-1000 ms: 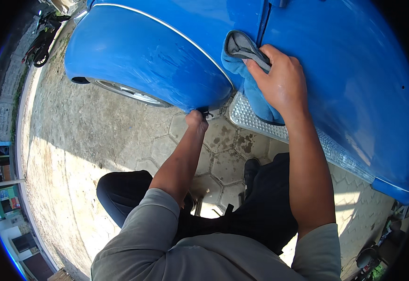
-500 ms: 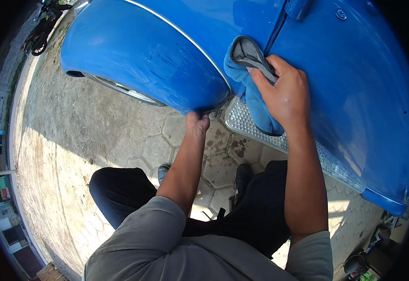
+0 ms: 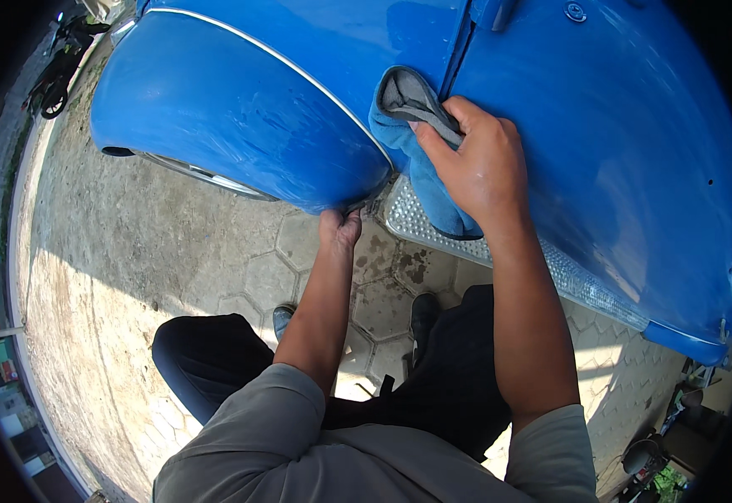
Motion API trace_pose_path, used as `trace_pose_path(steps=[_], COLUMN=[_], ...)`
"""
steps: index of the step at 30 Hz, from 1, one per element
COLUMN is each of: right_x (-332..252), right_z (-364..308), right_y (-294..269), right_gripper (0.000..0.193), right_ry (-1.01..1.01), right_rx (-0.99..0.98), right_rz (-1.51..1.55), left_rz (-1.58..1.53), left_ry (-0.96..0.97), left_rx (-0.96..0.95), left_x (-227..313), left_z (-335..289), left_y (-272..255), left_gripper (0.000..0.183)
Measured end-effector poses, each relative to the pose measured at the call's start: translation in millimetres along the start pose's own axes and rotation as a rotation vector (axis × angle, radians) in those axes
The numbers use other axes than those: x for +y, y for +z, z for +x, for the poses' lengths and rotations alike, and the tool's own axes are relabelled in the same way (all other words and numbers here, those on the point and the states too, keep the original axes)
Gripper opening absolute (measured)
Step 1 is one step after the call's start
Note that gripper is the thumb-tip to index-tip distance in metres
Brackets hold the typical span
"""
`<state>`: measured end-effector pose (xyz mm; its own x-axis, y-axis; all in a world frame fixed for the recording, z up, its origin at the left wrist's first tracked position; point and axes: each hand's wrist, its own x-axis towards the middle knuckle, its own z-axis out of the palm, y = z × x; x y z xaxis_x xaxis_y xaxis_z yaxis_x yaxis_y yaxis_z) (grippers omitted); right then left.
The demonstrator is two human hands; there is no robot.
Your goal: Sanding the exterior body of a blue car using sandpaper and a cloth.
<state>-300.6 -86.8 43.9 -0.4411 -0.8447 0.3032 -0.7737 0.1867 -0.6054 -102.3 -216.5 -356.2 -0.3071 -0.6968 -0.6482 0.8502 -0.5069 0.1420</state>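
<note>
A blue and grey cloth (image 3: 433, 180) hangs folded from my right hand (image 3: 482, 163), its thumb and fingers closed on the grey side. The cloth lies close against the blue car body, beside the upright door gap, and its lower end hangs over the metal running board (image 3: 433, 225). My left hand (image 3: 340, 228) is at the lower rear edge of the rounded blue fender (image 3: 240, 117); its fingers go under the edge and are hidden. Whitish smears and streaks mark the fender's paint. A pale trim strip (image 3: 274, 59) runs along the fender's upper seam.
The blue door (image 3: 609, 151) curves away to the right. Below lie hexagonal paving stones (image 3: 383, 306) with dark wet spots, and my shoes stand on them. A motorcycle (image 3: 54, 75) is parked at far left. Assorted items (image 3: 668, 444) sit at lower right.
The car, both hands and the cloth appear shifted a little to the left in view. My right hand still grips the cloth, and my left hand stays at the fender's lower edge.
</note>
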Motion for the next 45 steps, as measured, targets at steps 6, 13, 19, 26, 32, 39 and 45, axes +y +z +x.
trace_pose_path(steps=[6, 13, 19, 26, 32, 39, 45], right_x=[4.5, 1.4, 8.2, 0.0, 0.8, 1.6, 1.0], right_z=[-0.7, -2.3, -3.1, -1.8, -1.0, -3.5, -2.6], right_y=[5.6, 4.4, 8.7, 6.2, 5.0, 8.4, 9.0], right_gripper=[0.035, 0.035, 0.036, 0.038, 0.048, 0.040, 0.037], right_ry=[-0.073, -0.064, -0.083, -0.055, -0.047, -0.034, -0.067], right_rx=[0.071, 0.072, 0.083, 0.078, 0.057, 0.075, 0.112], right_rz=[-0.011, -0.033, -0.015, -0.022, -0.033, -0.029, -0.024], left_rz=[0.137, 0.236, 0.320, 0.281, 0.506, 0.389, 0.438], left_ry=[-0.070, -0.029, -0.092, 0.003, -0.008, 0.032, 0.054], left_rx=[-0.029, 0.048, -0.025, -0.013, -0.134, -0.038, -0.010], left_x=[40.0, 28.6, 75.2, 35.0, 67.1, 61.9, 54.1], left_z=[-9.3, -6.2, -59.2, -8.8, -27.7, -11.4, -2.1], left_y=[11.0, 10.8, 68.4, 11.1, 29.1, 14.6, -5.9], left_gripper=[0.052, 0.060, 0.058, 0.058, 0.058, 0.049, 0.046])
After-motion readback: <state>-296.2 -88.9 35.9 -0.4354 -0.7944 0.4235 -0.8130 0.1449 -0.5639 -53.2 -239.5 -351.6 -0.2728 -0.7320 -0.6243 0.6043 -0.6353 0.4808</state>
